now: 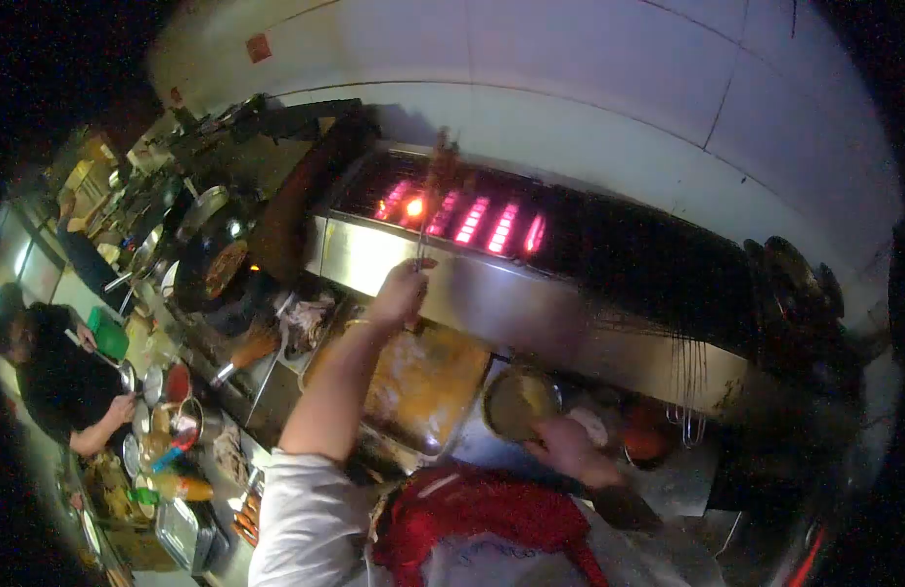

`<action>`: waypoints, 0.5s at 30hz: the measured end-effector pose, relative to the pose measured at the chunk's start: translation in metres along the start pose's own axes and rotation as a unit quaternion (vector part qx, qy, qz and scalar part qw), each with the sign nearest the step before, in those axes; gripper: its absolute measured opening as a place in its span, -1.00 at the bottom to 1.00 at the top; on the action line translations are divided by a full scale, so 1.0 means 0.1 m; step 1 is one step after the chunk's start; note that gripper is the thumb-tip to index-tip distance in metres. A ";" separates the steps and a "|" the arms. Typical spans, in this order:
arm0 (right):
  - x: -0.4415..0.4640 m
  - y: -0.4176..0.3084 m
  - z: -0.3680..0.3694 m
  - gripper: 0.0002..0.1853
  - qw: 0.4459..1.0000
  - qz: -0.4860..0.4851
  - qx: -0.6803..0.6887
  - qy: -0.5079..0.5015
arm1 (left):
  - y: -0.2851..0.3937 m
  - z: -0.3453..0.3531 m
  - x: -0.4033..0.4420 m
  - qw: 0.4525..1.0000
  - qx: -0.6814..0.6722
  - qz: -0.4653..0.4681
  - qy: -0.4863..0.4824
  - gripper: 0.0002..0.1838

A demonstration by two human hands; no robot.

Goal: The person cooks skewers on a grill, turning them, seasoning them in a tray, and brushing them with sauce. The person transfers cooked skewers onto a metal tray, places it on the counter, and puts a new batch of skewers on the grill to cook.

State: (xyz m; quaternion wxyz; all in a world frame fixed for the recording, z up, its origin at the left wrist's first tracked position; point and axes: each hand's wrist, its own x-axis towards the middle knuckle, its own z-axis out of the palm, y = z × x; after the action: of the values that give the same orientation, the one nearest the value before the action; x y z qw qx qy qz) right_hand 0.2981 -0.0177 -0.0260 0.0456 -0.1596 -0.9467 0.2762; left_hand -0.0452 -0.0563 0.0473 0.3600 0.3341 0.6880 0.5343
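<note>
My left hand (402, 293) is closed around the lower ends of thin skewers. Dark reddish-brown food on the skewers (443, 166) stands up over the glowing grill (487, 223). My right hand (570, 452) is at the near right rim of a round metal bowl (506, 416), its fingers drawn together. A pale yellowish thing (539, 393) shows in the bowl, and I cannot tell whether my fingers hold it. Below my left hand lies a large rectangular tray (433, 445) with orange-brown liquid.
Right of the bowl are a white round container (589, 426) and a bowl of red seasoning (648, 440). Wire tools (689, 391) hang at the grill's front. A wok (223, 259) stands on the left, where a co-worker in black (56, 377) handles ladles.
</note>
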 end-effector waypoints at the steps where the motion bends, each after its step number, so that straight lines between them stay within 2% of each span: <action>1: 0.03 -0.04 0.03 -0.62 1.000 -0.002 0.015 0.013 | 0.07 0.01 -0.05 0.983 -0.160 -0.053 -0.067 -0.67; 2: 0.06 -0.07 0.07 -0.62 0.999 -0.003 0.029 0.025 | 0.05 0.02 -0.02 0.952 -0.270 -0.080 -0.123 -0.66; 4: 0.18 -0.16 0.07 -0.62 0.997 0.017 0.064 0.033 | -0.05 0.03 0.07 0.837 -0.479 -0.133 -0.227 -0.66; 6: 0.33 -0.33 0.08 -0.64 0.992 0.059 0.109 0.027 | -0.19 0.08 0.18 0.789 -0.537 -0.156 -0.252 -0.69; 7: 0.38 -0.35 0.12 -0.65 0.994 0.062 0.087 0.020 | -0.27 0.09 0.22 0.764 -0.565 -0.169 -0.263 -0.70; 8: 0.43 -0.35 0.17 -0.65 0.996 0.065 0.065 0.012 | -0.38 0.11 0.26 0.714 -0.611 -0.178 -0.292 -0.68; 11: 0.60 -0.52 0.14 -0.68 0.994 0.093 0.048 -0.013 | -0.58 0.14 0.34 0.665 -0.657 -0.169 -0.312 -0.64; 15: 0.70 -0.67 0.16 -0.70 0.992 0.116 0.056 -0.004 | -0.60 0.13 0.36 0.651 -0.667 -0.158 -0.326 -0.61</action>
State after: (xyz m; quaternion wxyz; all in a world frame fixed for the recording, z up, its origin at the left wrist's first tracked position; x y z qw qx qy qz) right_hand 0.2104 -0.0562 -0.0035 0.0180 -0.2641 -0.9049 0.3333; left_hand -0.0576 -0.0323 -0.0187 0.7660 0.0428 0.0274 0.6408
